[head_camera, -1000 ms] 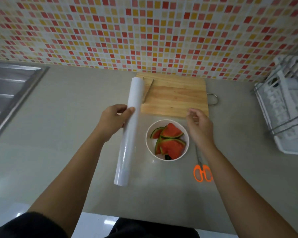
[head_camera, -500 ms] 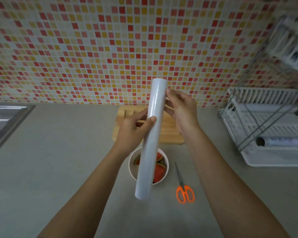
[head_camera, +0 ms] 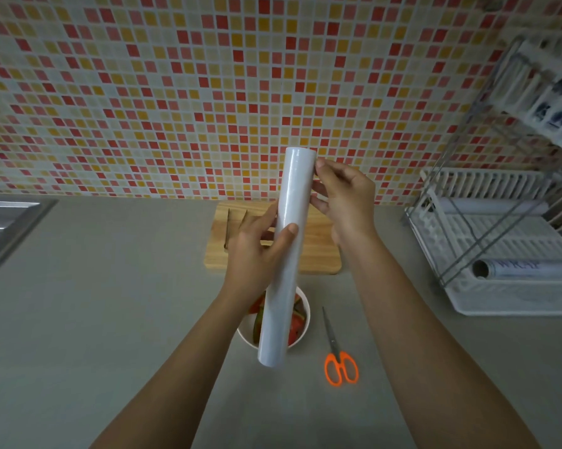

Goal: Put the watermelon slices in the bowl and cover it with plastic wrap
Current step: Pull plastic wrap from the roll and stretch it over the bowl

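Your left hand (head_camera: pixel 257 254) is wrapped around the middle of the plastic wrap roll (head_camera: pixel 286 254), thumb across its front, holding it raised and nearly upright above the worktop (head_camera: pixel 111 303). Your right hand (head_camera: pixel 344 202) is at the roll's upper end, fingers (head_camera: pixel 320 189) pinched lightly against its side; whether they grip a film edge cannot be told. Directly below the roll's lower end stands the white bowl (head_camera: pixel 304 314), with the watermelon slices (head_camera: pixel 295 325) inside, partly hidden by the roll. Orange-handled scissors (head_camera: pixel 339 358) lie just right of the bowl. A wooden cutting board (head_camera: pixel 318 254) sits behind, against the tiled wall. A dish rack (head_camera: pixel 506 254) occupies the right side.
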### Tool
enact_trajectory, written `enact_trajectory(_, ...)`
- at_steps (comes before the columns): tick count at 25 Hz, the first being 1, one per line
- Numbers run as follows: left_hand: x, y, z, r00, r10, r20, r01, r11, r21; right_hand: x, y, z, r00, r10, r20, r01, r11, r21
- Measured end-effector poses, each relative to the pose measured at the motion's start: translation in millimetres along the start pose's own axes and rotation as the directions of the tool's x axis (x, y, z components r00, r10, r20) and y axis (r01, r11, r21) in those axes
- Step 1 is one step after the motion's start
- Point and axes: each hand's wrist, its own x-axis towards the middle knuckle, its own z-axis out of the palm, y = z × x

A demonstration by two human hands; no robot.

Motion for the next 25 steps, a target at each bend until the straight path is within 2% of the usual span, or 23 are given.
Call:
enact_trajectory(4, -3, 8, 7, 0.993, -0.066, -0.101, 0.046, 0.981, -0.19, -1, -8, 8, 0.998, 0.028, 0.061, -0.029, 0.999, 0.015)
enact_trajectory(8, -3, 13, 7, 0.992, -0.063, -0.106, 0.031, 0.96, -0.278, 2, -17, 9, 0.999, 0.009, -0.042, -0.011, 0.999, -0.036)
enact_trajectory(11, -1, 16, 3, 0.994, -0.06, -0.094, 0.029, 0.953, -0.301, -3, -12, 2, 0.993, 0.072, 0.09, -0.076, 0.996, 0.047)
enact_trajectory(13, 0, 15, 2, 0.995, -0.065, -0.079, 0.037, 0.948, -0.317, -7, -7, -2, 0.984, 0.047, 0.175, -0.043, 0.999, -0.025)
enact_trajectory(16, -2, 14, 1, 0.997, -0.047, -0.065, 0.023, 0.942, -0.334, -6, -6, -5, 0.997, -0.031, 0.075, 0.042, 0.987, -0.154)
enact_trajectory(19, -1, 12, -3, 0.996, -0.072, -0.057, 0.049, 0.939, -0.341, -4, -5, -10, 0.998, -0.01, -0.058, 0.002, 0.991, -0.137)
enact_trajectory(20, 0, 13, -4, 0.995, -0.081, -0.061, 0.056, 0.941, -0.334, -5, -4, -11, 0.999, 0.045, -0.029, -0.049, 0.988, -0.147)
enact_trajectory(23, 2, 15, -5, 0.997, -0.035, -0.065, 0.016, 0.963, -0.27, -11, -6, -5, 0.957, 0.225, 0.185, -0.163, 0.94, -0.299)
enact_trajectory(25, 0, 17, -3, 0.998, 0.002, -0.062, -0.016, 0.972, -0.232, -12, -6, 0, 0.963, 0.156, 0.222, -0.113, 0.974, -0.194)
